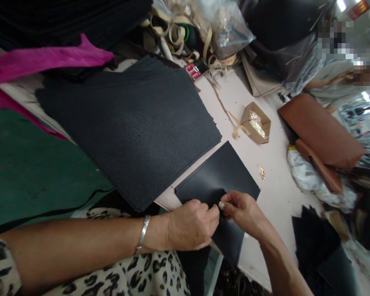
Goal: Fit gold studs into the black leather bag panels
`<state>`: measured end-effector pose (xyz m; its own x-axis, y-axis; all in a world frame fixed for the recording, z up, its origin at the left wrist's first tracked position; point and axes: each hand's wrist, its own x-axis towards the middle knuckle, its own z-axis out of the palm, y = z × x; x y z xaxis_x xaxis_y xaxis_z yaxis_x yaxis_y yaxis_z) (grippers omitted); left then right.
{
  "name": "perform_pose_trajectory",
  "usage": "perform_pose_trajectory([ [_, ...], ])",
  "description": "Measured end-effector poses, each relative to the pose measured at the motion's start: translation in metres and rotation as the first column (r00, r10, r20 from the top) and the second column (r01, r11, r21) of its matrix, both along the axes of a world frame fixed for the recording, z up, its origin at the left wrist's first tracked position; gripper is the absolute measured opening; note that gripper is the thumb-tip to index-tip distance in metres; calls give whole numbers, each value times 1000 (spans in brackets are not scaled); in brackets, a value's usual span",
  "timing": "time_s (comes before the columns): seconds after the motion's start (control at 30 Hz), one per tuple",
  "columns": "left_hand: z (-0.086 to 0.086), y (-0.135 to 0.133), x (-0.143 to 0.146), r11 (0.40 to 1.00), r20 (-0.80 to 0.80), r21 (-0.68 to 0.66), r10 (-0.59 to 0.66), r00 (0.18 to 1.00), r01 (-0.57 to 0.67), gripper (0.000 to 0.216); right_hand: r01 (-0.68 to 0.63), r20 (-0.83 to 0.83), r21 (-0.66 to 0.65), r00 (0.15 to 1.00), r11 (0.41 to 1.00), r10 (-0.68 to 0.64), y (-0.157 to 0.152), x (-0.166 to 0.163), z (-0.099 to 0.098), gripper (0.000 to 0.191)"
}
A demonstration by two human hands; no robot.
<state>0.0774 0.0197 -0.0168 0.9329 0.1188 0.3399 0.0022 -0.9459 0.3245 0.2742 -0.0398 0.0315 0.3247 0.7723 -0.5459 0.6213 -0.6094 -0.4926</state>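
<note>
A smooth black leather panel point(217, 174) lies flat near the table's front edge. Both my hands meet over its near side. My left hand point(189, 225), with a silver bangle on the wrist, is curled closed with its fingertips pinched against the panel. My right hand point(242, 211) is closed too, thumb and fingers pinched on something small that I cannot make out, right beside the left fingertips. A stack of pebbled black leather sheets point(132, 123) lies just behind and left of the panel.
A small open cardboard box point(259, 127) holds gold metal fittings; a few loose gold pieces point(261, 172) lie near it. Brown leather pieces point(319, 131) sit at the right, tape rolls and plastic bags point(203, 28) at the back, magenta fabric point(40, 59) at the left.
</note>
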Motion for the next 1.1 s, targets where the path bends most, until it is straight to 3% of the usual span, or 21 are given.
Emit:
perform_pose_trajectory([
  [0.27,0,0,1,998,-24,-52,-26,999,25,29,76,-15,-97,997,992,-77,9,2,-2,9],
  [0.4,0,1,1,996,-34,-84,-21,999,18,28,111,30,-10,993,994,-111,4,-2,-4,15],
  [0.5,-2,1,1,996,-37,-92,-12,999,8,24,111,154,114,980,987,-128,-12,0,2,25],
  [0.6,-4,1,1,995,-44,-97,-18,999,13,20,169,442,260,855,951,-273,-42,6,7,34],
  [0.67,-5,1,1,994,-56,-105,-27,998,21,19,252,521,328,756,910,-397,-63,9,4,41],
  [0.8,1,2,3,980,-92,-200,-25,995,6,17,476,140,380,818,793,-558,-87,12,-15,53],
  [0.87,9,2,1,934,-80,-358,-25,996,-5,26,531,4,394,815,750,-580,-96,19,-19,57],
  [0.97,23,1,-5,755,-54,-656,-41,998,-5,53,573,-16,402,784,714,-621,-127,50,-5,63],
  [1.03,30,1,-11,629,-52,-777,-63,997,0,57,615,97,384,715,689,-692,-155,83,16,62],
  [1.1,34,0,-17,565,-54,-825,-65,996,-8,54,629,450,259,593,733,-668,-181,113,39,55],
])
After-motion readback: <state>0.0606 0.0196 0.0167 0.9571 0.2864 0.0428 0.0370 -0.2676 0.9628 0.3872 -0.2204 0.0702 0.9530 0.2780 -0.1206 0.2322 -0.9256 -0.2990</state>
